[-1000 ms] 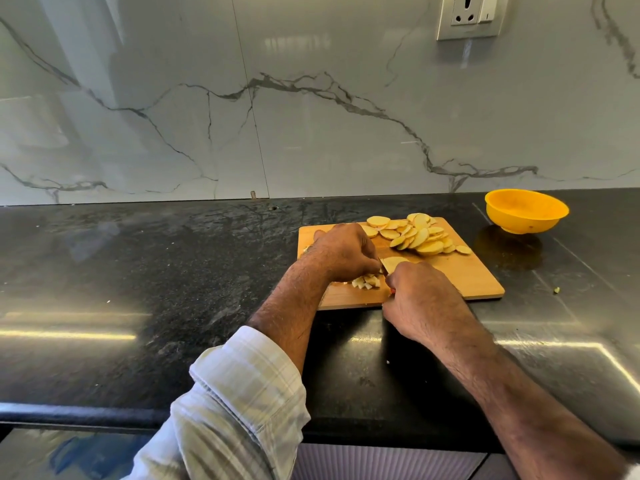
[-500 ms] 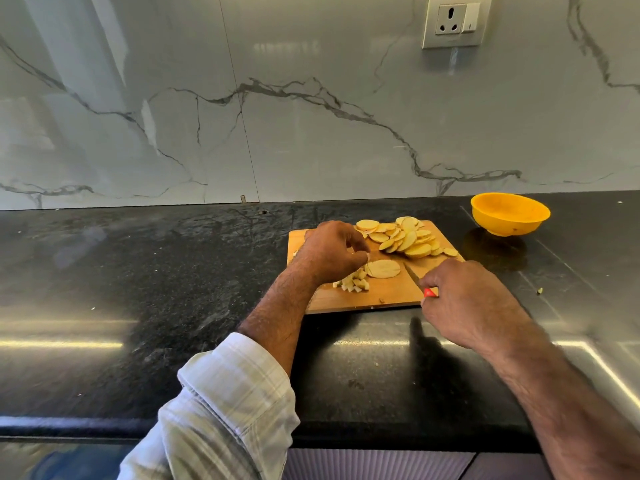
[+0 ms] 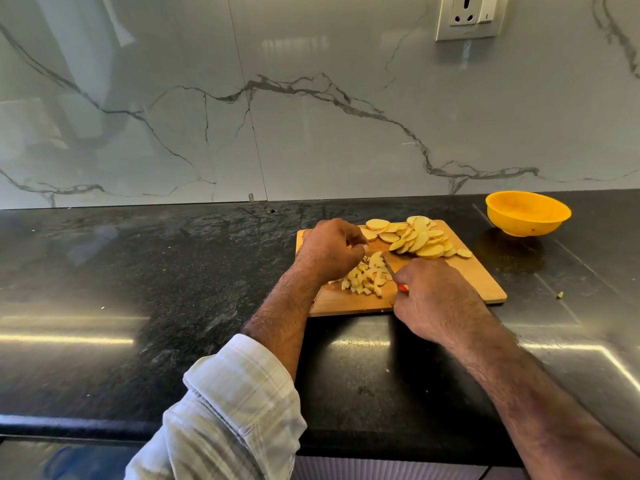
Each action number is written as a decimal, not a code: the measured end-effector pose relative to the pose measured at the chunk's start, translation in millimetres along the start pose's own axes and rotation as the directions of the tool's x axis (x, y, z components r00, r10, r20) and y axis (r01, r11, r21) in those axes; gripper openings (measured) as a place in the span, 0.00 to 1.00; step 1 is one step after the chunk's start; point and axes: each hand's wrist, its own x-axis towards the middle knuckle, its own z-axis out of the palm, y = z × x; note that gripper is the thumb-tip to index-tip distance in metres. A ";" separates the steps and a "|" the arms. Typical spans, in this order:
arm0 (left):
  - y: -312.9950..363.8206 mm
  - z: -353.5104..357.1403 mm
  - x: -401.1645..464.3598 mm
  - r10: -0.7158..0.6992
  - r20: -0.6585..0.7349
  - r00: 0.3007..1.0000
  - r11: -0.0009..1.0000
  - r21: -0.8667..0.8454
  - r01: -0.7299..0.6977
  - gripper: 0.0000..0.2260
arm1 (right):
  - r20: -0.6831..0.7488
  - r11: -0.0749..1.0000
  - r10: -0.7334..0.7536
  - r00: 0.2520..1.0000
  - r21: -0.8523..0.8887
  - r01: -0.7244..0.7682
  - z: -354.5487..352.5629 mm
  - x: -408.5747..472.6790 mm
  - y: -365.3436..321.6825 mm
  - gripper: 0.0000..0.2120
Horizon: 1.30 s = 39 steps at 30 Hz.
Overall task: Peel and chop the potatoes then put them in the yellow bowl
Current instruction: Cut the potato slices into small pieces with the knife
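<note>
A wooden cutting board [image 3: 474, 282] lies on the black counter. At its far side sits a heap of round potato slices [image 3: 417, 239]. Small chopped potato pieces [image 3: 365, 277] lie at the board's near left. My left hand [image 3: 329, 249] hovers over the chopped pieces with curled fingers touching them. My right hand [image 3: 436, 299] grips a knife with a red handle [image 3: 402, 288]; its blade [image 3: 389, 266] points at the chopped pieces. The yellow bowl [image 3: 528, 213] stands to the right of the board, beyond its far corner, and looks empty.
A marble wall with a power socket [image 3: 467, 15] rises behind the black counter [image 3: 138, 271]. A small scrap [image 3: 559, 294] lies on the counter to the right of the board. The counter's front edge runs below my forearms.
My right hand has come back left with the knife to the chopped pieces. The whole slice that lay by my left hand is now cut pieces in the pile.
</note>
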 end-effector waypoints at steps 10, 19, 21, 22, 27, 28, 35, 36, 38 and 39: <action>1.5 -2.2 -0.1 -0.007 0.012 1.000 1.000 -0.009 0.007 0.07 | -0.059 1.000 -0.016 0.998 0.004 0.016 -1.5 5.7 15.2 0.19; -4.2 2.2 4.3 -0.022 0.023 0.999 1.000 -0.012 0.022 0.07 | -0.099 0.996 -0.089 0.991 0.022 0.091 0.5 11.9 15.4 0.19; -4.7 2.1 5.4 -0.016 0.044 0.999 1.000 -0.004 0.016 0.06 | -0.108 0.998 -0.066 0.992 0.009 0.067 -3.3 3.2 21.0 0.15; -4.7 2.2 5.8 -0.015 0.059 0.998 1.000 0.004 0.014 0.05 | -0.107 0.999 -0.041 0.993 0.001 0.041 -4.6 -1.0 23.2 0.14; -3.9 3.8 3.8 -0.024 0.056 0.998 1.000 -0.008 0.024 0.05 | -0.081 1.000 -0.020 0.997 0.013 0.021 5.9 -15.2 19.5 0.17; -4.4 3.2 3.0 -0.028 0.043 0.999 0.999 -0.016 0.029 0.05 | -0.081 0.999 -0.040 0.996 0.011 0.041 9.5 -15.5 16.2 0.18; -5.5 -3.3 1.3 -0.049 -0.011 0.999 0.999 -0.022 0.049 0.08 | -0.159 0.995 -0.076 0.984 0.056 0.086 3.0 2.8 16.9 0.20; -5.5 -3.7 1.8 -0.045 -0.013 0.999 0.999 -0.018 0.044 0.08 | -0.155 0.996 -0.071 0.985 0.050 0.080 1.7 6.5 16.2 0.20; -6.1 -3.2 2.7 -0.039 -0.015 0.999 0.999 -0.013 0.038 0.09 | -0.136 0.997 -0.069 0.988 0.037 0.075 2.2 14.6 11.9 0.21; -6.5 -3.1 2.9 -0.037 -0.019 0.999 0.999 -0.013 0.037 0.09 | -0.127 0.996 -0.074 0.989 0.034 0.079 3.1 18.2 9.4 0.21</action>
